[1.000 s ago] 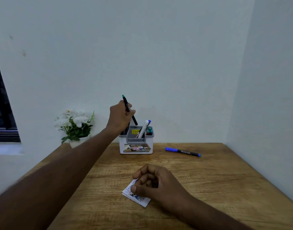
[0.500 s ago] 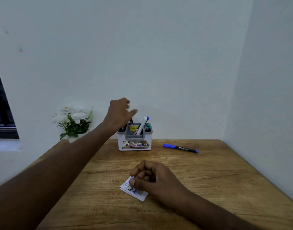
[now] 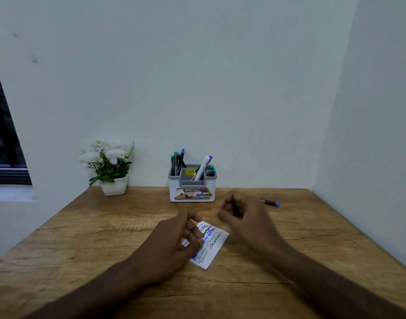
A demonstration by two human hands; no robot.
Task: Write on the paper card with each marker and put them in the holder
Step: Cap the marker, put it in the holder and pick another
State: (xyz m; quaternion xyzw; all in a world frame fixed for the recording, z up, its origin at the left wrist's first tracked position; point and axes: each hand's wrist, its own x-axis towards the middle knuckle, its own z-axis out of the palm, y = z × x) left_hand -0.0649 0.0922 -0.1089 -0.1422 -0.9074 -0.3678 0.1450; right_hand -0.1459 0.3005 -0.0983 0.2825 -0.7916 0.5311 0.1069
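Note:
The white paper card [image 3: 212,244], covered in blue and black writing, lies on the wooden table [image 3: 82,238]. My left hand [image 3: 174,242] rests on the card's left part with curled fingers and holds it down. My right hand [image 3: 242,215] hovers blurred above the table just right of the card, fingers loosely curled around nothing. A black marker with a blue cap [image 3: 270,202] lies on the table behind my right hand, partly hidden by it. The white and grey holder [image 3: 191,192] stands at the back with several markers upright in it.
A white pot of white flowers [image 3: 112,171] stands at the back left of the table. Walls close the table in behind and on the right. A dark window [image 3: 4,146] is on the left.
My left hand let go of the green-capped marker in the holder and came back down onto the card. My right hand lifted off the card and moved right, towards the blue-capped marker.

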